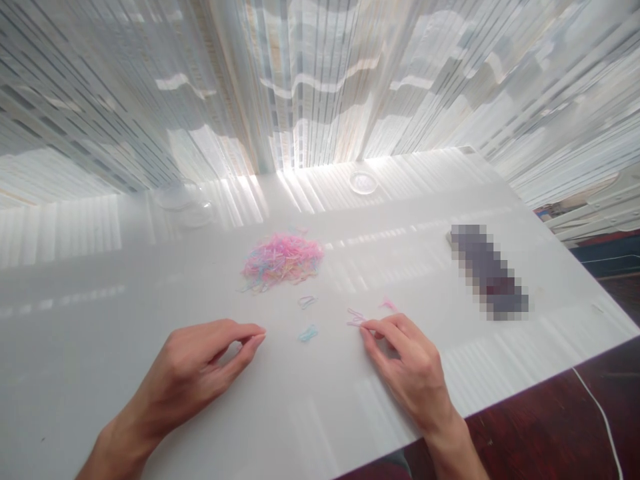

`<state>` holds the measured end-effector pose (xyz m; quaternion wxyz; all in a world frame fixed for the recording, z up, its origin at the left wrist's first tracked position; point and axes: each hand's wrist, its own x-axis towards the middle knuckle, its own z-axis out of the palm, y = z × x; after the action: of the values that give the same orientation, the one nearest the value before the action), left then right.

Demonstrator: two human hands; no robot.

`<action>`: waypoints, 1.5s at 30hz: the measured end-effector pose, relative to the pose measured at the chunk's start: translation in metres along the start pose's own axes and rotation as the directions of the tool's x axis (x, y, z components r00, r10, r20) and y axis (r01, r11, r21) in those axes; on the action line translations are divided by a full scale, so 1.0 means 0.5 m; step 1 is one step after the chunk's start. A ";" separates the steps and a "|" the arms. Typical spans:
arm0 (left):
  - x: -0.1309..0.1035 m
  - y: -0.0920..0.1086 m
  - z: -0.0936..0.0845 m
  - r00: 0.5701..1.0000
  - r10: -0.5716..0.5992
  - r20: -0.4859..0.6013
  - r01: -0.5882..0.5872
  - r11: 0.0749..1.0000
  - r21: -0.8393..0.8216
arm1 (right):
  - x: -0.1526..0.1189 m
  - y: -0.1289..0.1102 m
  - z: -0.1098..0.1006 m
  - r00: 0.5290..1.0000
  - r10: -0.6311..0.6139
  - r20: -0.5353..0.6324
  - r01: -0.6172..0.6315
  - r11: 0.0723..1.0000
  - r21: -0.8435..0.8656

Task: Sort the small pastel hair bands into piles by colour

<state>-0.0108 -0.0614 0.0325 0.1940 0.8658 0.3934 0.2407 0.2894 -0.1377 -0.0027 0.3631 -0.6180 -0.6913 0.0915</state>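
A heap of small pink, blue and yellow rubber bands [284,259] lies on the white table [165,287]. Thumb and forefinger of my right hand [407,357] are pinched at the edge of a few light-purple rubber bands [355,316]. To the left, my left hand [200,363] has its thumb and forefinger pressed together above the tabletop; whatever may be between them is too small to see. Between my hands rest a light-blue clump of bands [308,333] and a greyish-purple band group [307,302]. A small pink bunch [388,304] lies just beyond my right hand.
A blurred-out dark oblong object [487,270] lies on the right. Toward the back are a clear round lid or dish [363,183] and a clear plastic container [187,203]. Striped sheer curtains [320,87] hang behind the table. A white cable [597,400] runs along the dark red floor.
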 end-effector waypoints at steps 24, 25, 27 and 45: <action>0.014 0.006 -0.007 0.998 -0.035 -0.048 0.038 0.997 0.061 | 0.003 0.002 -0.009 0.998 -0.013 0.057 0.011 0.999 0.040; 0.013 0.005 -0.008 0.998 -0.031 -0.057 0.035 0.997 0.063 | 0.001 0.003 -0.010 0.999 -0.013 0.039 0.012 0.999 0.044; 0.009 0.006 -0.007 0.997 -0.028 -0.069 0.033 0.997 0.063 | -0.003 0.003 -0.011 0.999 -0.035 0.016 0.034 0.999 0.041; -0.006 0.156 0.096 0.996 -0.084 0.012 0.082 0.916 -0.392 | -0.016 -0.051 -0.051 0.911 -0.381 0.159 0.321 0.895 0.309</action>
<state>0.0608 -0.1186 0.0337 0.3724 0.7915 0.3742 0.3081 0.2848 -0.1587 0.0273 0.3790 -0.4118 -0.8075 0.1860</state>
